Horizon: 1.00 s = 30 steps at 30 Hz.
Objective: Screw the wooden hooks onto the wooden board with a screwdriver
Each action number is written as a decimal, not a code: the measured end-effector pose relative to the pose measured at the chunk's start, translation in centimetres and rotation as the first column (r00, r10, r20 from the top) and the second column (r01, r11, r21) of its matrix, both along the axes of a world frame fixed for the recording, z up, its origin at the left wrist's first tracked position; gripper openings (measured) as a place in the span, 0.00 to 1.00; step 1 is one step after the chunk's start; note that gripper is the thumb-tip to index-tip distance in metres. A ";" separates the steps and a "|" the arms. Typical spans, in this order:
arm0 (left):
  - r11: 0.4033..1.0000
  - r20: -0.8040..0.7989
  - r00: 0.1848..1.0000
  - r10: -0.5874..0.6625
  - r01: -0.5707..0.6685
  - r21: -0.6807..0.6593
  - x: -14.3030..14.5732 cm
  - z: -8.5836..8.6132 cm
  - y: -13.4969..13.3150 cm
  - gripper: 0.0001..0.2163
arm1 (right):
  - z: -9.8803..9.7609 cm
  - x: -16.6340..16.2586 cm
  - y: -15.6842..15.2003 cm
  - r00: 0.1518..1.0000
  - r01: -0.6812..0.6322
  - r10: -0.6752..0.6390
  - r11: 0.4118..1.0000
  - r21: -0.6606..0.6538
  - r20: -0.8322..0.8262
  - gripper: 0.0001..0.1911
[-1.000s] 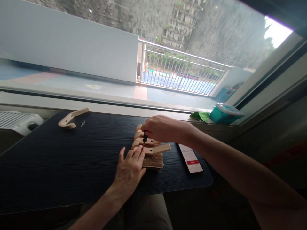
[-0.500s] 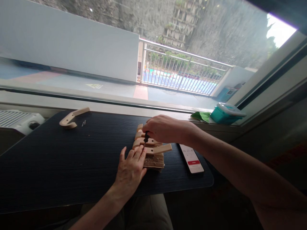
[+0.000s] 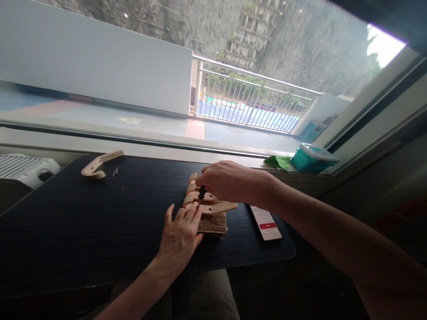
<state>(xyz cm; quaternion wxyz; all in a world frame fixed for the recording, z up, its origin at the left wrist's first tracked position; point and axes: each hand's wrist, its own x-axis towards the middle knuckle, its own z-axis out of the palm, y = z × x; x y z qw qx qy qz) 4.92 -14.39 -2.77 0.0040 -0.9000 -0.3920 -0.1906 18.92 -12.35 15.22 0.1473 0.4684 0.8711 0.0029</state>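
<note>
My right hand (image 3: pixel 225 180) is closed round the dark handle of a screwdriver (image 3: pixel 202 192). The tool points down at a pale wooden hook (image 3: pixel 216 208), the nearest in a row of several similar hooks on a rough wooden board (image 3: pixel 213 224). My left hand (image 3: pixel 182 231) steadies this hook: index and middle fingertips press on it beside the screwdriver's tip, the thumb rests near the board's edge, and the little finger stands apart. Whether a screw sits under the tip is hidden by the fingers. The hooks behind are partly covered by my right hand.
On the dark table (image 3: pixel 100 235), a loose wooden hook (image 3: pixel 96 169) lies far left beside small screws (image 3: pixel 115 172). A phone (image 3: pixel 267 224) lies right of the board. A green cloth (image 3: pixel 277 162) and a teal box (image 3: pixel 312 158) sit by the window; a white heater (image 3: pixel 28 169) stands left.
My right hand has turned slightly about the screwdriver and covers a little more of its handle. The left hand holds its place; the whole view has shifted a little.
</note>
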 end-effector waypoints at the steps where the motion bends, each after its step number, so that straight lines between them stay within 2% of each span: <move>1: 1.000 0.001 1.000 0.000 0.000 -0.001 0.0 0.0 0.0 0.25 | 0.0 0.0 0.0 1.000 -0.016 0.016 1.000 -0.005 -0.006 0.07; 4: 1.000 0.000 1.000 0.000 0.000 -0.003 0.0 -0.1 0.1 0.25 | -0.4 0.2 0.2 0.998 -0.047 0.047 0.999 0.004 -0.041 0.06; 11: 1.000 0.000 1.000 0.006 -0.006 0.004 0.0 -0.1 0.0 0.25 | -1.8 0.7 1.3 0.994 -0.023 0.028 0.999 0.044 -0.104 0.11; 19: 1.000 0.008 1.000 0.002 -0.002 0.018 0.0 -0.2 0.1 0.25 | -1.0 -0.3 0.9 0.998 0.027 -0.025 0.999 0.038 -0.057 0.13; 23: 1.000 0.010 1.000 0.005 -0.005 0.006 -0.1 -0.2 0.0 0.25 | -0.5 -0.6 0.4 0.997 -0.013 0.012 1.000 -0.013 -0.071 0.10; 26: 1.000 0.008 1.000 0.005 -0.005 0.004 0.0 -0.1 0.1 0.25 | -0.7 -0.5 0.3 0.993 -0.038 0.033 0.998 -0.047 -0.110 0.10; 30: 1.000 0.010 1.000 0.003 -0.003 0.000 0.0 -0.1 0.1 0.26 | -1.4 0.1 0.7 0.993 -0.007 0.005 1.000 -0.023 -0.117 0.12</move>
